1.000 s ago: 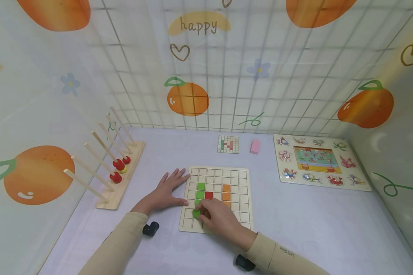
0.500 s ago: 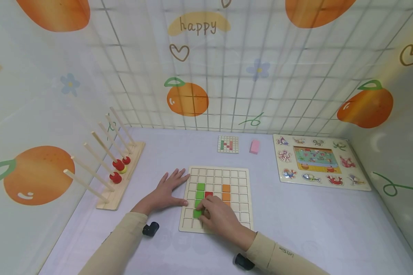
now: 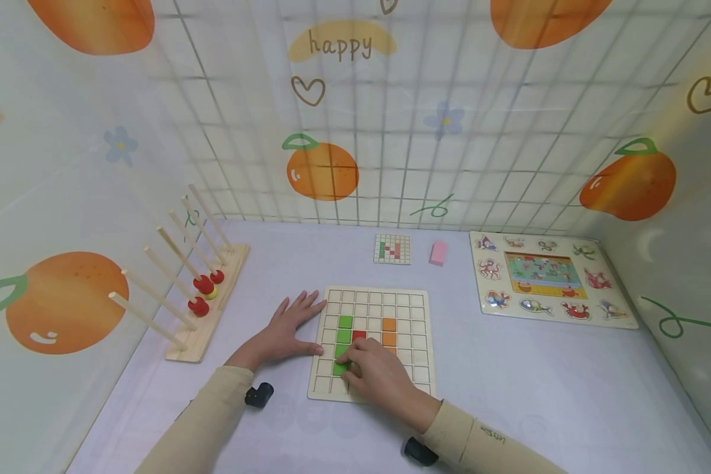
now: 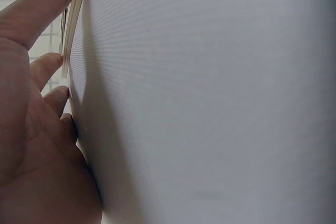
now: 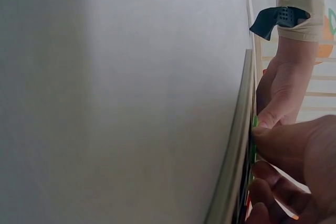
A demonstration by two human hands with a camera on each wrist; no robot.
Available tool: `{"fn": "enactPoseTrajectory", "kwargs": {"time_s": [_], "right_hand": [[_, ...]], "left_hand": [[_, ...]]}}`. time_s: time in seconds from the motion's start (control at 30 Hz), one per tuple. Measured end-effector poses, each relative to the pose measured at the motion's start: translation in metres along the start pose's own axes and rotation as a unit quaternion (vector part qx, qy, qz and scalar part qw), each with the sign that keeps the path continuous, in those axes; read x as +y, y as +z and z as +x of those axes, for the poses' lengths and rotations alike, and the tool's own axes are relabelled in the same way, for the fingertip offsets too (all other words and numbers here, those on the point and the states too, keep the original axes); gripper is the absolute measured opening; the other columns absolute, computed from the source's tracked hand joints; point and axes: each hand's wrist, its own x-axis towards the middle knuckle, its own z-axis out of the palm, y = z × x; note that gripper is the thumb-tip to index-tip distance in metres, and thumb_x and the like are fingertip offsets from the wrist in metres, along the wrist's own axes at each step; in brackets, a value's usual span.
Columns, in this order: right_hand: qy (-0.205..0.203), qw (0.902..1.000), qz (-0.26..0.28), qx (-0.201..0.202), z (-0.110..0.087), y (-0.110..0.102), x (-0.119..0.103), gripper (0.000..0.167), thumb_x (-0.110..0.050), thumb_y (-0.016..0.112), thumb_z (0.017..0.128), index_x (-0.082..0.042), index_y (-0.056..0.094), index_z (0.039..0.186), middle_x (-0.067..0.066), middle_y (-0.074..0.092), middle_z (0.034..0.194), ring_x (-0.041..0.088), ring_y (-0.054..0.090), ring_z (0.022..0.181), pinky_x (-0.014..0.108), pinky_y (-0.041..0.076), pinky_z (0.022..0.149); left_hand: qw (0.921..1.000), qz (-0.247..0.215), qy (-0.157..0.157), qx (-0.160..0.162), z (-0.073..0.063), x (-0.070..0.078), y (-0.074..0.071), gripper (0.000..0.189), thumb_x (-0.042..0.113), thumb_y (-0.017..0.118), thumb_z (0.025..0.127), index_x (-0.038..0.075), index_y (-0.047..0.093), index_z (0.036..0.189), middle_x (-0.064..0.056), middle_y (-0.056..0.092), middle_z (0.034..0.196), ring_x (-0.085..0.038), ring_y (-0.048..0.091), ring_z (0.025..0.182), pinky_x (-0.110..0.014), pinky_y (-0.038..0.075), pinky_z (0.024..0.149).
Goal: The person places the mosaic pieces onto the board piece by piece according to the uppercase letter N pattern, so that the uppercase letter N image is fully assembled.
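Observation:
A wooden grid board [image 3: 419, 315] lies on the table before me. In the head view a column of several green square tiles runs down its left half; a red tile [image 3: 359, 335] sits to their right, partly behind my fingers, and orange tiles [image 3: 389, 324] stand farther right. My right hand [image 3: 380, 376] pinches at the lowest green tile [image 3: 339, 369], which lies in line with the column. The right wrist view shows thumb and fingers at a green edge [image 5: 255, 153]. With fingers spread, my left hand [image 3: 286, 334] rests on the table, thumb and fingertips at the board's left edge.
Behind the board are a small pattern card [image 3: 392, 249] and a pink block [image 3: 438, 253]. A wooden peg stand [image 3: 184, 342] with red and yellow beads is at the left. A sea-animal puzzle board [image 3: 490, 289] lies at the right. Patterned curtains surround the table.
The lowest green tile, tilted a second ago, now lies flatter and in line with the green column. My right fingers have shifted slightly with it. My left hand has stayed put.

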Motion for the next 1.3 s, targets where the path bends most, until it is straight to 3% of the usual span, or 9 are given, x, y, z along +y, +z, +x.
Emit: {"fn": "enactPoseTrajectory", "kwargs": {"time_s": [0.47,0.8,1.3], "right_hand": [[-0.005,0.9999,0.007,0.008,-0.005,-0.001,0.003,0.015,-0.024,0.078,0.089,-0.022,0.079,0.104,-0.008,0.066,0.105,0.009,0.058,0.093,0.024,0.053,0.076],[0.015,0.9984,0.041,0.036,-0.023,-0.015,0.022,0.007,-0.021,0.074,0.093,-0.022,0.076,0.1,-0.014,0.06,0.092,0.004,0.047,0.081,0.02,0.046,0.067],[0.13,0.9893,0.032,0.059,-0.04,-0.047,0.064,0.011,-0.022,0.076,0.092,-0.02,0.076,0.103,-0.015,0.061,0.092,0.004,0.054,0.082,0.025,0.054,0.073]], "left_hand": [[1.0,-0.003,0.005,0.002,0.0,0.0,0.0,0.106,0.064,0.078,0.078,0.025,0.028,0.163,0.0,0.01,0.171,-0.025,-0.002,0.157,-0.051,-0.008,0.125],[1.0,-0.002,0.003,0.004,0.001,0.001,0.001,0.106,0.064,0.079,0.077,0.025,0.029,0.162,0.0,0.011,0.171,-0.025,-0.002,0.157,-0.051,-0.008,0.125],[0.9999,-0.014,-0.008,0.006,0.001,-0.001,0.002,0.107,0.064,0.079,0.076,0.024,0.03,0.162,0.001,0.012,0.171,-0.025,-0.002,0.157,-0.05,-0.009,0.125]]}}
